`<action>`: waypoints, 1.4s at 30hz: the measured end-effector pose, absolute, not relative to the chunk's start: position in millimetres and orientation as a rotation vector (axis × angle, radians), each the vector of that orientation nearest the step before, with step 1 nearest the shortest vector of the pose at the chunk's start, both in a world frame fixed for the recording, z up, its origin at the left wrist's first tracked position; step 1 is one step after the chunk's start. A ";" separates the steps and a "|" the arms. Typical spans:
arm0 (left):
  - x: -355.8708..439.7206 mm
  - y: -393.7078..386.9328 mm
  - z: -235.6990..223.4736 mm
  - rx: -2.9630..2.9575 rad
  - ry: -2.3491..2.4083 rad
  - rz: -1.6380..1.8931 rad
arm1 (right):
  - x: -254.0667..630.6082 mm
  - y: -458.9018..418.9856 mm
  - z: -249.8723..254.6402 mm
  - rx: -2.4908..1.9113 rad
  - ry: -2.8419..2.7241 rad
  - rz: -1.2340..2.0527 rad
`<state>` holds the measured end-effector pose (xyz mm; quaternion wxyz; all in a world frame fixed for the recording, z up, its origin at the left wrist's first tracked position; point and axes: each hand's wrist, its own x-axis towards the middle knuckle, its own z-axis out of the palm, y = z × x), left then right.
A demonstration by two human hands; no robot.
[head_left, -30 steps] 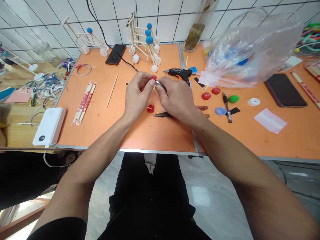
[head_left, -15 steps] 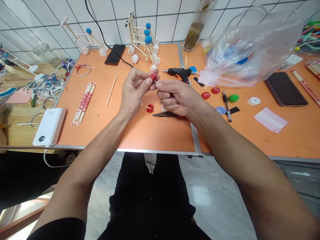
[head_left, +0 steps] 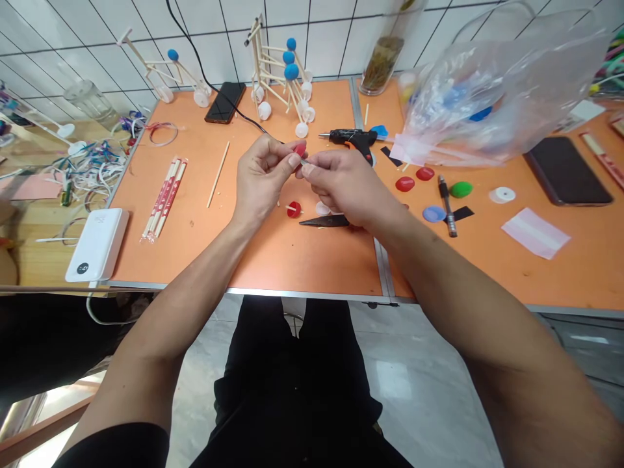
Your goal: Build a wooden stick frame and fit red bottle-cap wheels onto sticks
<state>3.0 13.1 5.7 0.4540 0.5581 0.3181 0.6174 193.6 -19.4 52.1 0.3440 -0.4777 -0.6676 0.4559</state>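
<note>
My left hand (head_left: 263, 174) holds a small red bottle cap (head_left: 300, 150) between thumb and fingertips, above the orange table top (head_left: 312, 260). My right hand (head_left: 348, 185) pinches a thin white stick (head_left: 305, 164) right below the cap, and its fingertips nearly touch my left thumb. The fingers hide most of the stick. Under my hands lie a red cap on a short stick (head_left: 294, 209), a white cap (head_left: 322, 208) and a black blade (head_left: 324, 221). None of these touches my hands.
A black hot glue gun (head_left: 348, 136) lies just beyond my right hand. Stick models with blue balls (head_left: 277, 78) stand at the back. A clear plastic bag (head_left: 487, 97) hangs at the right, above red and green caps (head_left: 424, 173). Wrapped chopsticks (head_left: 164, 199) and a white power bank (head_left: 97, 246) lie left.
My right hand has come in closer to the red cap, its curled fingers now pinching just below it. The view has tilted slightly with my head.
</note>
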 end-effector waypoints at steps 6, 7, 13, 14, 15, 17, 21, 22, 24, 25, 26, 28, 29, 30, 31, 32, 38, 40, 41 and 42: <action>-1.3 13.8 4.9 1.407 0.762 1.499 | 192.1 -22.1 57.5 -1.247 -1.687 1.304; -1.7 14.6 2.0 1.382 0.775 1.490 | 188.7 -26.2 55.9 -1.354 -1.808 1.040; -1.9 15.6 -5.9 1.323 0.878 1.465 | 180.6 -34.1 55.2 -1.569 -2.036 0.543; -1.7 15.7 -4.6 1.339 0.868 1.461 | 182.6 -31.2 56.5 -1.510 -1.954 0.739; -1.4 16.1 -3.0 1.353 0.855 1.458 | 184.9 -28.0 57.8 -1.441 -1.878 0.936; -0.8 17.5 0.5 1.366 0.821 1.453 | 188.8 -22.2 58.7 -1.321 -1.777 1.180; 0.5 19.8 3.9 1.354 0.798 1.463 | 188.7 -19.3 52.8 -1.283 -1.828 0.870; 0.6 19.6 3.7 1.363 0.815 1.475 | 187.3 -20.3 50.6 -1.337 -1.891 0.712; 0.7 18.8 2.4 1.406 0.877 1.504 | 183.8 -23.0 47.2 -1.474 -2.033 0.443; 0.5 18.6 1.5 1.435 0.912 1.514 | 182.0 -24.6 46.1 -1.538 -2.098 0.347; 0.4 18.6 0.5 1.462 0.945 1.522 | 180.2 -26.0 45.5 -1.592 -2.155 0.275; 0.0 19.7 -1.1 1.499 0.998 1.528 | 177.0 -28.5 45.0 -1.668 -2.234 0.169; -0.1 20.6 -1.6 1.506 1.016 1.525 | 175.7 -29.6 45.0 -1.690 -2.260 0.125; 0.0 21.5 -2.0 1.505 1.027 1.520 | 174.6 -30.6 45.2 -1.704 -2.278 0.085; 0.2 22.1 -2.1 1.499 1.028 1.516 | 173.8 -31.5 45.5 -1.711 -2.290 0.050; 0.7 22.3 -1.9 1.487 1.018 1.515 | 173.3 -32.3 46.0 -1.718 -2.295 0.023; 6.5 13.9 5.0 1.338 0.869 1.514 | 174.6 -35.0 51.9 -1.686 -2.256 0.143; 5.6 13.4 7.4 1.264 0.842 1.496 | 175.5 -34.7 53.0 -1.685 -2.213 0.205; 3.8 14.7 7.9 1.222 0.826 1.487 | 175.9 -34.7 53.0 -1.679 -2.194 0.229; 1.0 17.2 7.6 1.180 0.809 1.475 | 176.4 -34.8 52.9 -1.658 -2.187 0.247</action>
